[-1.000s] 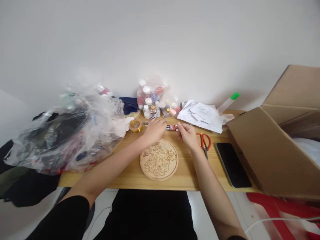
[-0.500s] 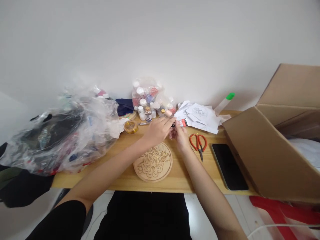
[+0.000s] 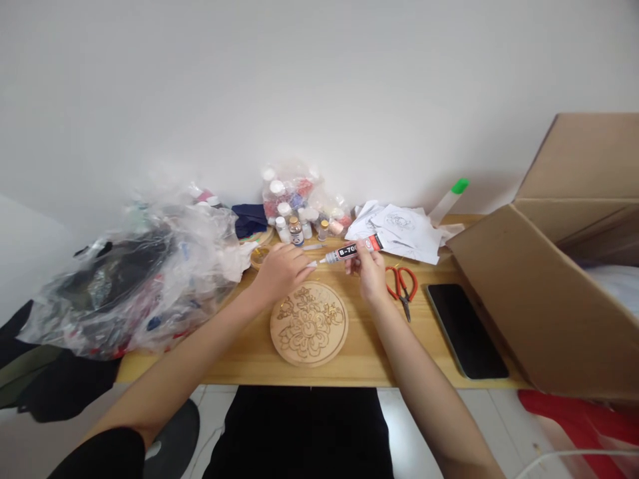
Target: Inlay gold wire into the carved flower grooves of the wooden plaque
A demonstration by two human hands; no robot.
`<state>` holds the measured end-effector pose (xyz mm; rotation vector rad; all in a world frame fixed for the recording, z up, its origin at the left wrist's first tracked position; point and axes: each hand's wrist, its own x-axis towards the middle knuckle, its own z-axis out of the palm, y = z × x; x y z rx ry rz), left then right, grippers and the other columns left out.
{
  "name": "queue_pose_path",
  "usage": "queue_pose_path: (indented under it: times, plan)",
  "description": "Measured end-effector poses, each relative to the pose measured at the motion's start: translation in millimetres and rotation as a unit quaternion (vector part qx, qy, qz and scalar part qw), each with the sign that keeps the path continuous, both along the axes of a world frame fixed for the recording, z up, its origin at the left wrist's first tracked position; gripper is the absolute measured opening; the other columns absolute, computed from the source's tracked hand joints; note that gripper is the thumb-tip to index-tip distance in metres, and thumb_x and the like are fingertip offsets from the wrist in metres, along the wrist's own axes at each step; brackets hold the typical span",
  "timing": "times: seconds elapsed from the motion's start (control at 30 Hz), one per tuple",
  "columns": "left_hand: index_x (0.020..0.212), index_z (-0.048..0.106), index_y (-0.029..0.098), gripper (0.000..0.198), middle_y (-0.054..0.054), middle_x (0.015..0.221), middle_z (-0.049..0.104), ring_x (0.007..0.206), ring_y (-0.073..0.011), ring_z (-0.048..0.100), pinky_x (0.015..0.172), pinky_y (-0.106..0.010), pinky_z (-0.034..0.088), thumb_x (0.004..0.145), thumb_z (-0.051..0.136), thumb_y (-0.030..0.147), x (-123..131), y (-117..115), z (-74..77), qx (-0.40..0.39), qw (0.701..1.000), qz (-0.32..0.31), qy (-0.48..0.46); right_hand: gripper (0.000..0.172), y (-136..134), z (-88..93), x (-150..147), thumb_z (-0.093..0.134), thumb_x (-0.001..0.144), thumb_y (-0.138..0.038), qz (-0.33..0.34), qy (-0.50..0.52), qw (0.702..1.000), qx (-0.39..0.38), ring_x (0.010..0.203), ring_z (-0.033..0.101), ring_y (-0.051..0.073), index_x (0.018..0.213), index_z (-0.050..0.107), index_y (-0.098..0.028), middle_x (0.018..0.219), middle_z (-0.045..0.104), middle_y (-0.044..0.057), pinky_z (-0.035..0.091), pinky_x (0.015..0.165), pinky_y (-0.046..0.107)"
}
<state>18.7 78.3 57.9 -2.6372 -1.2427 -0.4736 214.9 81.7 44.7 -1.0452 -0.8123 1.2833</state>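
Observation:
My right hand [image 3: 368,269] is closed around a black, silver and red glue tube [image 3: 347,252] marked B-700 or similar, its nozzle aimed left. To the left of that nozzle, my left hand [image 3: 283,267] pinches a small whitish cap [image 3: 312,264], apart from the tube. Below both hands lies a round wooden disc [image 3: 309,326] with a flower pattern of lines on its face. A spool of gold wire [image 3: 258,257] is partly hidden behind my left hand. Red-handled pliers [image 3: 403,293] rest to the right of my right hand.
Small bottles [image 3: 296,233] and bagged jars [image 3: 289,189] stand at the back. Papers with drawings [image 3: 399,229] lie right of them. A phone [image 3: 466,329] and an open cardboard box [image 3: 539,306] occupy the right; plastic bags [image 3: 180,266] fill the left.
My hands have moved apart, the left one drawing leftward with the cap off the tube. The tube's nozzle and label now show.

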Motion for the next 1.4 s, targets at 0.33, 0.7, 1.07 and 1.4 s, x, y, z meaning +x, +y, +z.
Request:
queue_pose_path:
  times: [0.33, 0.7, 1.07, 1.4]
  plan:
    - [0.080, 0.066, 0.018, 0.028, -0.005, 0.083, 0.065, 0.085, -0.0198, 0.055, 0.080, -0.036, 0.038, 0.095, 0.046, 0.028, -1, 4, -4.7, -0.010, 1.000, 0.007, 0.013, 0.037, 8, -2.0, 16, 0.063, 0.072, -0.054, -0.115, 0.019, 0.993, -0.017, 0.036, 0.040, 0.007, 0.061, 0.052, -0.020, 0.040, 0.048, -0.006, 0.029, 0.036, 0.021]
    - [0.086, 0.068, 0.015, 0.020, -0.010, 0.090, 0.064, 0.090, -0.0231, 0.057, 0.077, -0.036, 0.042, 0.091, 0.049, 0.020, 3, 16, -21.6, -0.056, 0.997, 0.042, -0.018, 0.036, 14, -6.9, 25, 0.059, 0.073, -0.055, -0.117, 0.051, 0.992, -0.020, 0.036, 0.039, 0.008, 0.064, 0.050, -0.021, 0.042, 0.044, -0.007, 0.028, 0.035, 0.022]
    - [0.076, 0.069, 0.017, 0.027, -0.002, 0.078, 0.067, 0.074, -0.0134, 0.060, 0.066, -0.024, 0.041, 0.092, 0.051, 0.030, 1, -10, -31.5, -0.214, 0.972, -0.005, -0.096, 0.038, 16, -5.9, 22, 0.049, 0.083, -0.055, -0.082, 0.034, 0.996, -0.032, 0.037, 0.037, 0.008, 0.065, 0.051, -0.021, 0.044, 0.041, -0.007, 0.028, 0.036, 0.022]
    - [0.072, 0.069, 0.016, 0.023, 0.000, 0.069, 0.067, 0.062, -0.0084, 0.057, 0.060, -0.019, 0.038, 0.085, 0.064, 0.034, 23, 20, -44.6, -0.289, 0.937, -0.109, -0.165, 0.051, 9, 12.6, 22, 0.024, 0.094, -0.048, -0.076, -0.044, 0.996, -0.035, 0.032, 0.028, 0.009, 0.059, 0.050, -0.022, 0.037, 0.031, -0.005, 0.024, 0.034, 0.024]
